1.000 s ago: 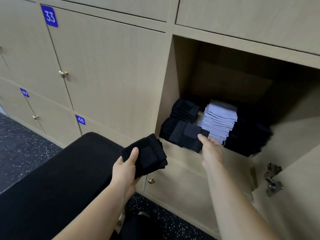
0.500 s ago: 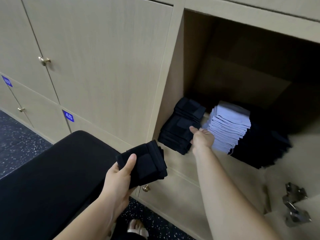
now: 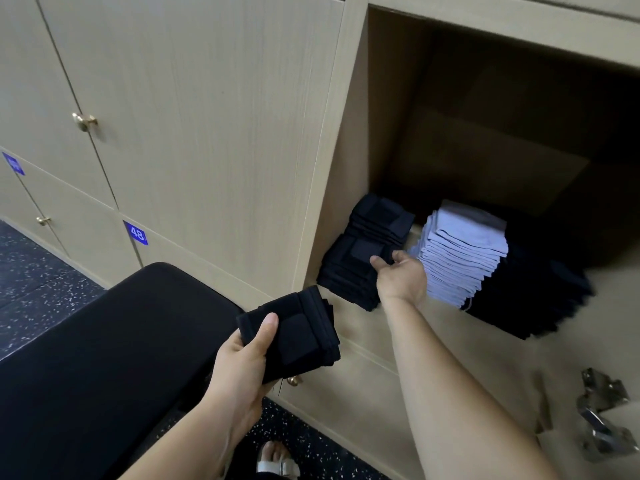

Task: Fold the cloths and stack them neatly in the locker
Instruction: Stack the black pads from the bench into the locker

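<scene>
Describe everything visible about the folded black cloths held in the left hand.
The folded black cloths form a small, thick, roughly square bundle of several layers, their edges showing as stacked ridges along the top and right. The fabric looks soft and matte, with a raised rectangular panel on the upper face. The left hand grips the bundle from below, thumb lying over its left corner. It is held in the air, outside the open locker, below its front edge and beside the black bench.
</scene>
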Motion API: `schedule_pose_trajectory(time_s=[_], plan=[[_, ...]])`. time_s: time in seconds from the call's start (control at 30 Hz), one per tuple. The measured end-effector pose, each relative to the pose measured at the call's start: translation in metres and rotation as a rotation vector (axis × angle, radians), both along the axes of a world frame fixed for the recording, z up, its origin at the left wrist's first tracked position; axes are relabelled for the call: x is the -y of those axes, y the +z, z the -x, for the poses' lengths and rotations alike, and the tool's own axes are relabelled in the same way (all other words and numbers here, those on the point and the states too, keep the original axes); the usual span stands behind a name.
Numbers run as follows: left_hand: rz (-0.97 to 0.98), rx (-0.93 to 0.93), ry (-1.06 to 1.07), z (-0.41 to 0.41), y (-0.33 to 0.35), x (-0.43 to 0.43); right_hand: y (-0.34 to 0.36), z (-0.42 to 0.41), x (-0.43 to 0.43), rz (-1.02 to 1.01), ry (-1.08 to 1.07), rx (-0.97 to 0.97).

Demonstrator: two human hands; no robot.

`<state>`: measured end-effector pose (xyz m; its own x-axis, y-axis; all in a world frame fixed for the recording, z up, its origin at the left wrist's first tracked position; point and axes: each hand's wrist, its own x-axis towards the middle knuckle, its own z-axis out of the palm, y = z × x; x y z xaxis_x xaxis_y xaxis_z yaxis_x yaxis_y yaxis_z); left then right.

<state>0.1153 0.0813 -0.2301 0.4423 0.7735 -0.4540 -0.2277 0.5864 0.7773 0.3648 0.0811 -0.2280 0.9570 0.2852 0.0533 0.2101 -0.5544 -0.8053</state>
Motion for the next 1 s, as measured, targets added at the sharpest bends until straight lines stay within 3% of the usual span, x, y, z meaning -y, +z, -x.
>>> schedule_pose_trajectory(time_s=[0.1, 0.23, 0.33, 0.4, 0.53, 0.6, 0.67, 1.0], plan=[[0.001, 0.01, 0.001, 0.0, 0.005, 0.0, 0.003, 0.003, -0.002, 0.152, 0.013, 0.074], [0.001, 0.011, 0.012, 0.004, 0.01, -0.001, 0.008, 0.012, 0.0, 0.201, 0.006, 0.1], [0.002, 0.016, 0.018, 0.009, 0.016, 0.001, 0.015, 0.024, 0.016, 0.173, -0.013, 0.123], [0.003, 0.021, 0.021, 0.014, 0.021, 0.004, 0.022, 0.042, 0.029, 0.047, 0.024, 0.117], [0.011, 0.032, 0.028, 0.026, 0.033, 0.014, 0.046, 0.104, 0.062, -0.294, 0.4, -0.216], [0.021, 0.039, 0.025, 0.034, 0.04, 0.02, 0.05, 0.132, 0.081, -0.322, 0.578, -0.348], [0.032, 0.043, 0.02, 0.043, 0.046, 0.027, 0.044, 0.152, 0.095, -0.306, 0.653, -0.347], [0.039, 0.035, -0.044, 0.083, 0.081, 0.054, 0.058, 0.207, 0.118, -0.241, 0.494, -0.249]])
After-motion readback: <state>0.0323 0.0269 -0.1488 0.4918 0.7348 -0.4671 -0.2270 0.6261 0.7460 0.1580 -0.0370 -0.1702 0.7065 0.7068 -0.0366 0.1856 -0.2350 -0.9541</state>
